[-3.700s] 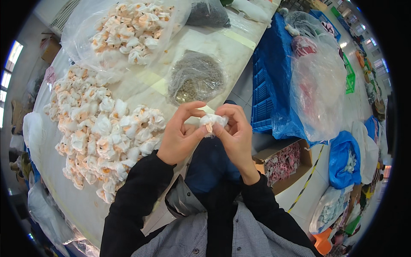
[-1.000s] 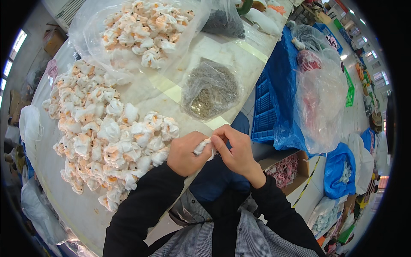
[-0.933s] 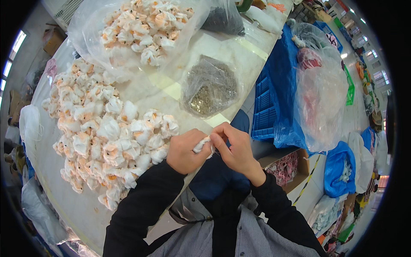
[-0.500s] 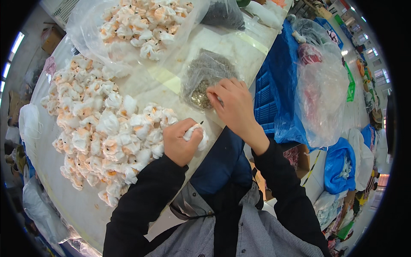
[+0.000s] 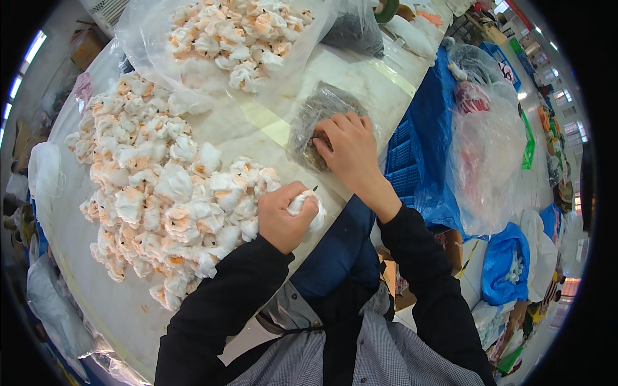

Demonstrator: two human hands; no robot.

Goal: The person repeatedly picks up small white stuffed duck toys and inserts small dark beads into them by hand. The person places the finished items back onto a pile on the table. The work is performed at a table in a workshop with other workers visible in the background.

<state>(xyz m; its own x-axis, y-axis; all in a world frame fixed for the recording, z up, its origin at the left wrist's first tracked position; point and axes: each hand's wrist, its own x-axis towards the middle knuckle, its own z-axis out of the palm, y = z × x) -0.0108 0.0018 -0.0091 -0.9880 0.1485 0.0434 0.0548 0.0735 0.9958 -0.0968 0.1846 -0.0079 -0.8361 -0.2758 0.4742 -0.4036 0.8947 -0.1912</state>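
Note:
My left hand (image 5: pixel 282 220) is closed around a white fluffy cotton-like flower piece (image 5: pixel 318 220), just above the table's near edge. A dark, thin stem tip pokes up from this piece. My right hand (image 5: pixel 351 153) dips into a clear plastic bag (image 5: pixel 331 100) of small brownish-gold bits, its fingers bent and the thumb apart from the forefinger. The fingertips are partly hidden among the bits. Left of my left hand lies a wide heap of similar white and peach pieces (image 5: pixel 154 193), many with dark tips.
A large clear bag (image 5: pixel 145 32) with more of these pieces lies at the far side of the table (image 5: pixel 122 312). Beside it sits a bag of dark material (image 5: pixel 354 32). Blue crates (image 5: pixel 400 151) with a clear plastic bundle (image 5: pixel 486 167) stand to the right.
The view has shifted slightly, so the table things appear lower and further right. My right thumb and forefinger, close together before, are now apart over the bits. My left hand keeps its hold.

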